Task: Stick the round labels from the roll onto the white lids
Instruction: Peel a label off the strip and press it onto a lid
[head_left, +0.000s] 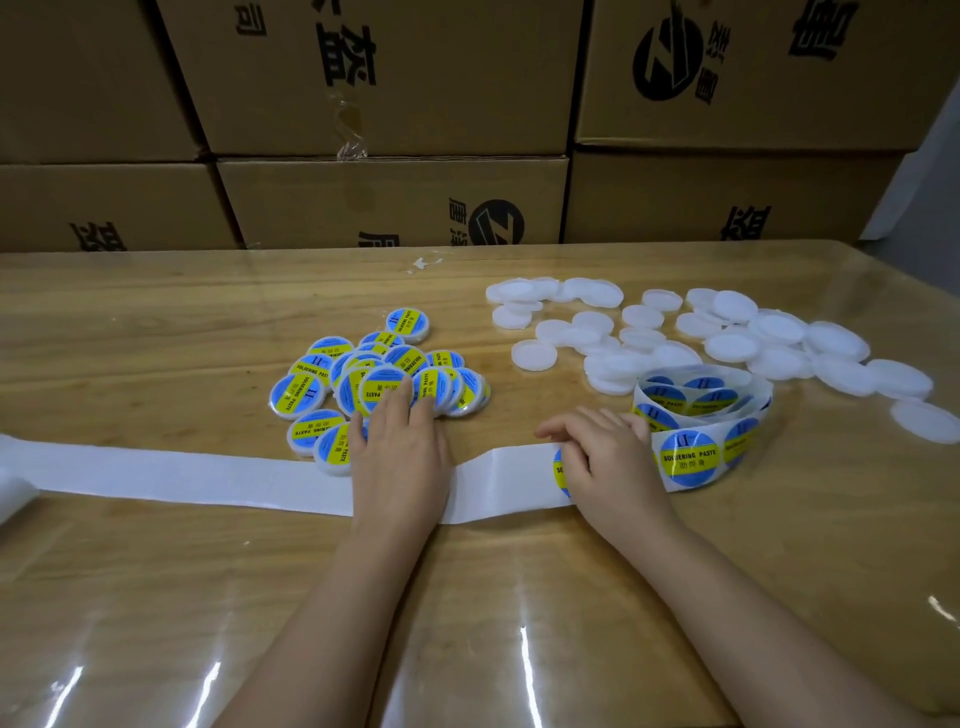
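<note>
Blue label (560, 470) half hidden under right hand (608, 457), grip unclear, left hand (400, 447) flat on labelled lids (379, 384)

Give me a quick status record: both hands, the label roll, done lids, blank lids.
label roll: on the table, right of both hands, loosely unwound
backing strip: bare, runs left from the roll under both hands
left hand: flat, fingers resting on the labelled lids
right hand: on the backing strip beside the roll, covering part of one label; pinch unclear
labelled lids: heaped at centre-left
blank lids: scattered behind the roll, many left
</note>
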